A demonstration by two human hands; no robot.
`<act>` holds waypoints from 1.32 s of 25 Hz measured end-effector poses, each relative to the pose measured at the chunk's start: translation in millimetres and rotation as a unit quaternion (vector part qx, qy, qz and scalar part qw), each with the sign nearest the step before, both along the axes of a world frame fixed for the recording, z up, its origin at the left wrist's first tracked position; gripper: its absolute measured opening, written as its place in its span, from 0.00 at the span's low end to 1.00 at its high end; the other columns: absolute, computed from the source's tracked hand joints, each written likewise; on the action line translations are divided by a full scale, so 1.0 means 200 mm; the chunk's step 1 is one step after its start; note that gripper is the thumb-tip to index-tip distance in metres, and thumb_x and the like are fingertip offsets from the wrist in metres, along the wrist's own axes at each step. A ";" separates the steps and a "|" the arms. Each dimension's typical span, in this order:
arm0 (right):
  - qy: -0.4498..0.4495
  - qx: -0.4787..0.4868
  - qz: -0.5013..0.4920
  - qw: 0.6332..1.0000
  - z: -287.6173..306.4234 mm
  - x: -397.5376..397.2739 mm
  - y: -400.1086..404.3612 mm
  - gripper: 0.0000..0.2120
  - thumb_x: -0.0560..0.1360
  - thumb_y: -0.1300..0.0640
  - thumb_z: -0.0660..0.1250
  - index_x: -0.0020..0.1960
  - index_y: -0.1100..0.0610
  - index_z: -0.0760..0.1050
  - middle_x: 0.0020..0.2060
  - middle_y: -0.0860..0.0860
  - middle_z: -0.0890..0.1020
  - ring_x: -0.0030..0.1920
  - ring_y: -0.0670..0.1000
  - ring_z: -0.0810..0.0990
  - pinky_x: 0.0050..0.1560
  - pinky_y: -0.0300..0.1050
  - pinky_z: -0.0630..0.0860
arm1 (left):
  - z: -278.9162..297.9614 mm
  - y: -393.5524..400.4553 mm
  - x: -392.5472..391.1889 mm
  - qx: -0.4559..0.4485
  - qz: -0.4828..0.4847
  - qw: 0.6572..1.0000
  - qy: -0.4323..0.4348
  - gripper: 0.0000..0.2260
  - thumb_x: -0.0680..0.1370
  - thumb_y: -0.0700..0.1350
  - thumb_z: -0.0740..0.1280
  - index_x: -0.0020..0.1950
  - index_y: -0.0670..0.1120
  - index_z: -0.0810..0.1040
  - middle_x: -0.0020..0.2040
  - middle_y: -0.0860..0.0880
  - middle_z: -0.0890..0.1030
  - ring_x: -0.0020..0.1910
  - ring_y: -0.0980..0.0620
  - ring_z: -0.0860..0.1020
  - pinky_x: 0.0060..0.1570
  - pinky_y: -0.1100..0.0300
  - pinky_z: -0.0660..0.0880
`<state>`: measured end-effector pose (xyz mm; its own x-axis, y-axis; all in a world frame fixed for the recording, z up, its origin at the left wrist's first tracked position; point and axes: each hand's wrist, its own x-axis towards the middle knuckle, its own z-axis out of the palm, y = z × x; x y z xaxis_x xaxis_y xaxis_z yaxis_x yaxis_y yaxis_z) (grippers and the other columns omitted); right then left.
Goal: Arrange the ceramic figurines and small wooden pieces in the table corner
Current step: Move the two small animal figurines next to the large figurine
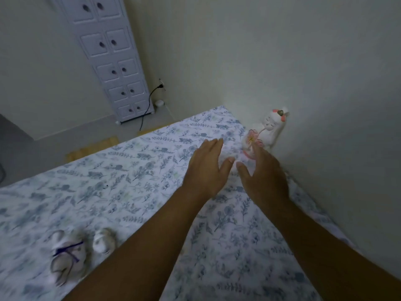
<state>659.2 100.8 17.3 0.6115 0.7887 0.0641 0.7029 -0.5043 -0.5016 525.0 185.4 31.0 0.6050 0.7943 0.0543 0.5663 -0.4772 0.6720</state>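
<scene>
A white ceramic figurine with pink accents (270, 129) stands upright in the far corner of the table, against the wall. My right hand (263, 172) hovers just in front of it with fingers spread, its fingertips overlapping the figurine's pink base. My left hand (206, 168) is beside it to the left, open and flat over the floral tablecloth (130, 181). Two more white figurines sit at the near left: one with a dark blue ribbon (67, 255) and a smaller one (104, 240). Both are blurred. No wooden pieces are in view.
The wall (325, 105) runs along the table's right edge. A white drawer cabinet (112, 59) stands on the floor beyond the table, with a black cable (149, 103) plugged in beside it. A wooden edge (93, 148) shows past the cloth's far side.
</scene>
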 end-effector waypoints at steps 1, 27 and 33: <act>-0.021 -0.007 0.033 0.999 0.02 -0.11 -0.02 0.32 0.78 0.40 0.62 0.77 0.50 0.59 0.75 0.53 0.69 0.74 0.56 0.68 0.71 0.58 0.68 | 0.02 -0.04 -0.13 0.005 0.015 1.000 0.005 0.28 0.83 0.57 0.57 0.80 0.47 0.57 0.80 0.49 0.59 0.80 0.49 0.52 0.78 0.49 0.49; 0.095 -0.127 0.363 0.918 -0.53 -1.67 0.16 0.35 0.70 0.67 0.73 0.74 0.53 0.68 0.70 0.56 0.74 0.70 0.57 0.72 0.70 0.57 0.70 | -0.43 -0.31 -1.82 -0.110 0.306 0.944 0.052 0.35 0.74 0.48 0.73 0.78 0.55 0.61 0.74 0.40 0.65 0.68 0.41 0.71 0.63 0.49 0.74; 0.117 -0.074 0.307 0.942 -0.42 -1.54 0.12 0.27 0.67 0.64 0.75 0.64 0.56 0.73 0.53 0.54 0.81 0.54 0.55 0.80 0.54 0.48 0.77 | -0.38 -0.28 -1.74 -0.083 0.222 0.971 0.035 0.34 0.74 0.44 0.73 0.77 0.53 0.64 0.72 0.45 0.72 0.71 0.47 0.69 0.66 0.61 0.64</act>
